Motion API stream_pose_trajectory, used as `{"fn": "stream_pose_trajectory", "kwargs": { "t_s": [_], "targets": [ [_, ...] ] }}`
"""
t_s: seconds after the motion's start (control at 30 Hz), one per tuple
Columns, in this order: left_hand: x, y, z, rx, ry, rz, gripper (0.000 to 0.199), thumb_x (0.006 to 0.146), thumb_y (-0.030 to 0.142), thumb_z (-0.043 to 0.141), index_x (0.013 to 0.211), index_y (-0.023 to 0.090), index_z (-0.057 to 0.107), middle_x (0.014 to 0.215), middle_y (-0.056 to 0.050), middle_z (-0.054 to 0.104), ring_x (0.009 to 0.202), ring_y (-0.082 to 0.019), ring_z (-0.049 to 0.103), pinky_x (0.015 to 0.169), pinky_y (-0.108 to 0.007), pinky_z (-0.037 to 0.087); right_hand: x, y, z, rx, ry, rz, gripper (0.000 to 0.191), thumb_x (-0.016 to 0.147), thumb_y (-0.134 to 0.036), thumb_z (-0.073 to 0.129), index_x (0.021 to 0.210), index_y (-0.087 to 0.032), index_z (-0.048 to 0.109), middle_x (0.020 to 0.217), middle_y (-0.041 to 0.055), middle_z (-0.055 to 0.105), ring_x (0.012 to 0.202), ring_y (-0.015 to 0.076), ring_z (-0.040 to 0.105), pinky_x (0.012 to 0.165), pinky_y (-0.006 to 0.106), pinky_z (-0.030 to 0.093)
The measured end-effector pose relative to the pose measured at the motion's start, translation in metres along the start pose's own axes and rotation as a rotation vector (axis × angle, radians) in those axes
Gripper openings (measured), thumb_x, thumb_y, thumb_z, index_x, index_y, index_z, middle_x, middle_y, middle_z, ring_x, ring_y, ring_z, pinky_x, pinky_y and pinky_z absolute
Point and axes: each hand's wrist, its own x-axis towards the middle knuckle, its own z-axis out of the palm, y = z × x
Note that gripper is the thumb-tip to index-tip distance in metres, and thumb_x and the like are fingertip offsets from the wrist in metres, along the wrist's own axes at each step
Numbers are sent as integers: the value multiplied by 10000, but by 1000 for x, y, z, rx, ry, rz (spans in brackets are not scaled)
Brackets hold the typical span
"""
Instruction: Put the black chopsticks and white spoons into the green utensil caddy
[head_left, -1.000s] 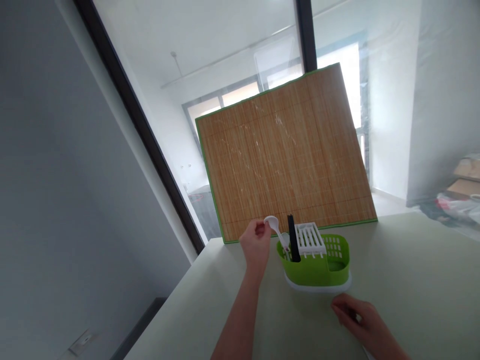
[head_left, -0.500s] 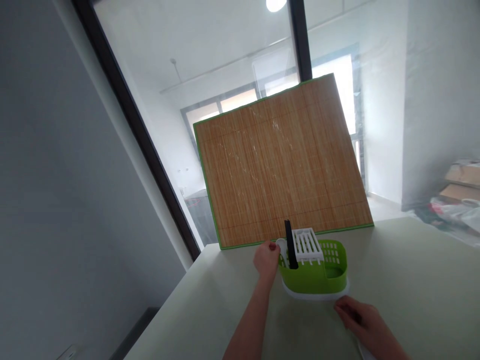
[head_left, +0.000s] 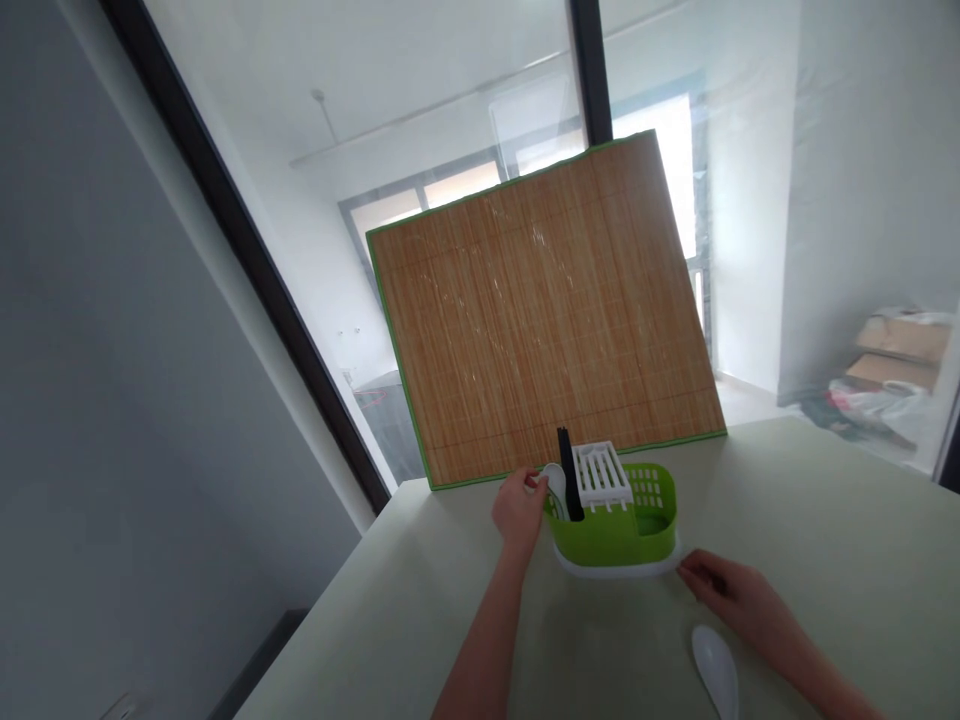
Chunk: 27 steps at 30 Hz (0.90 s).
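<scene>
A green utensil holder [head_left: 615,540] with a white base stands on the table. Black chopsticks [head_left: 571,478] lean upright in its left part, with white spoons [head_left: 556,482] beside them. My left hand [head_left: 519,512] is at the holder's left end, thumb and fingers pinched on the edge of a spoon there. My right hand [head_left: 727,592] has its fingers curled, the tips against the right corner of the white base. A separate white spoon [head_left: 715,662] lies on the table below my right hand. A white slotted rack [head_left: 602,474] sits across the holder's top.
Behind the holder a bamboo mat [head_left: 547,320] with green edging leans against a glass partition. The pale table [head_left: 405,610] narrows toward a grey wall [head_left: 150,400] on the left. Cardboard boxes [head_left: 904,345] and plastic bags lie beyond the glass at the right.
My right hand has moved up along the base's right corner, and the spoon on the table now shows more fully. My left hand stays by the spoons. The whole view has shifted slightly.
</scene>
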Motion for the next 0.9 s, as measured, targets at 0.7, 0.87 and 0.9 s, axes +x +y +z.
{"fn": "stream_pose_trajectory", "kwargs": {
  "t_s": [0.7, 0.87, 0.9],
  "targets": [
    [-172, 0, 44, -799, -545, -80, 208, 690, 220, 621, 855, 167, 735, 723, -51, 706, 575, -134, 576, 529, -232, 455, -18, -47, 12, 49, -7, -158, 375, 887, -520, 371, 769, -214, 554, 635, -35, 526, 595, 109, 471, 580, 238, 367],
    [-171, 1, 35, -847, -500, -102, 143, 727, 218, 583, 753, 152, 707, 662, -35, 673, 539, -115, 557, 481, -202, 418, -20, -72, 9, 60, 78, -328, 247, 909, -408, 407, 908, -234, 583, 800, -4, 609, 711, 112, 556, 666, 230, 413],
    [-171, 1, 33, -848, -491, -108, 137, 730, 220, 582, 744, 151, 699, 649, -29, 664, 540, -115, 556, 477, -198, 415, -20, -74, 10, 53, 93, -361, 224, 907, -390, 420, 926, -239, 585, 826, 0, 620, 738, 115, 568, 681, 230, 419]
  ]
}}
